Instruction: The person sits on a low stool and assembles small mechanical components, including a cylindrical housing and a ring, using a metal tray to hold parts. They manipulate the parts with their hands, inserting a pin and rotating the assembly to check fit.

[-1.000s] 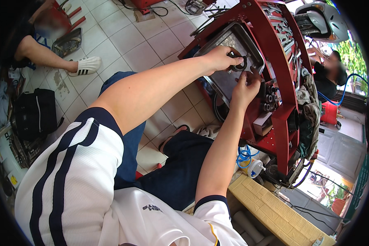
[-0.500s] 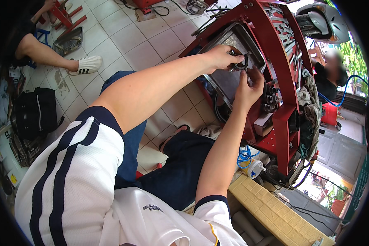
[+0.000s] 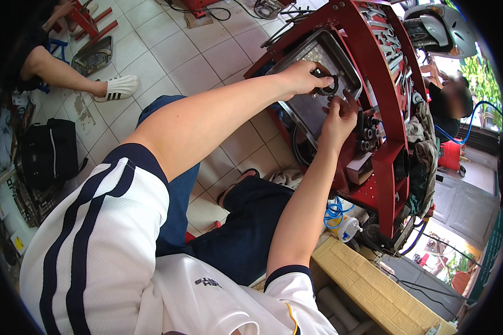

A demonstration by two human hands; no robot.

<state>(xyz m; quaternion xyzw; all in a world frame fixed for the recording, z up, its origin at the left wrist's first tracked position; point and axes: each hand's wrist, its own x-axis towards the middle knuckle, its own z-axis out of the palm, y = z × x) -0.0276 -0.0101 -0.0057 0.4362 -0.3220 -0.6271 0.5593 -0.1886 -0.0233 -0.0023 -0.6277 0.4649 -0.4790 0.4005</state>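
My left hand [image 3: 306, 79] grips a small dark ring-shaped part [image 3: 335, 86] between thumb and fingers, above a shallow metal tray [image 3: 306, 121]. Close below the ring is my right hand [image 3: 342, 118], its fingers bent in and its fingertips near the part's lower edge. Whether those fingertips touch the ring, or pinch something small, is too fine to make out. Under both hands, the tray rests tilted in view on a red tool cart [image 3: 387, 106].
Wrenches [image 3: 394, 53] fill the cart's top shelf, and dark sockets [image 3: 369, 134] stand on a lower one. A black bag [image 3: 49, 153] sits at left. Another person's leg [image 3: 67, 75] extends from the upper left; a second person [image 3: 452, 103] is beyond the cart.
My right hand's fingers have shifted slightly at the ring's lower edge. My left hand keeps its hold on the ring, nearly still. The person beyond the cart has moved their head a little.
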